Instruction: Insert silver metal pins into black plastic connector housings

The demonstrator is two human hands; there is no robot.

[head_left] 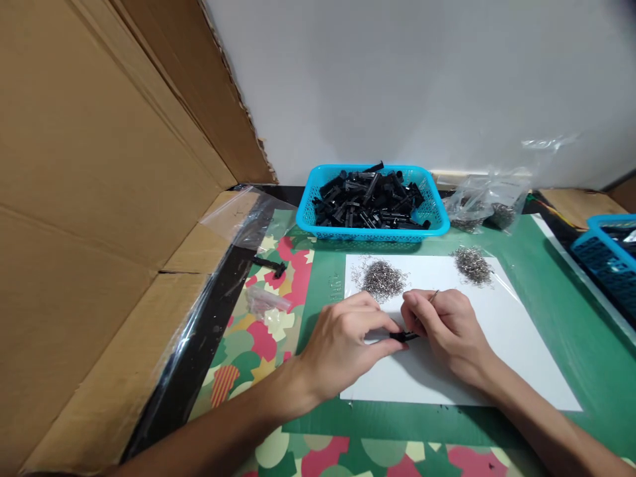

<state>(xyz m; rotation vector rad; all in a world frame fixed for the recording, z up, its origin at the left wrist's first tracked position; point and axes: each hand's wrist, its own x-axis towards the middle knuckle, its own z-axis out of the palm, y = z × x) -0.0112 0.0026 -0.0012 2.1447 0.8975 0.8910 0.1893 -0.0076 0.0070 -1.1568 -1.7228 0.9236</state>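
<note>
Over a white sheet of paper, my left hand pinches a small black plastic part between thumb and fingers. My right hand is closed at the other end of that part. A thin metal piece sticks out above its thumb and curled fingers; its kind is hidden by the hand. Just beyond my hands lies a pile of small bent metal pins. A second pile of small metal pieces sits farther right on the paper's edge.
A blue basket full of black plastic parts stands at the back. Clear bags of metal pieces are beside it. Another blue basket is at far right. Cardboard walls the left, near a loose black part and a small plastic bag.
</note>
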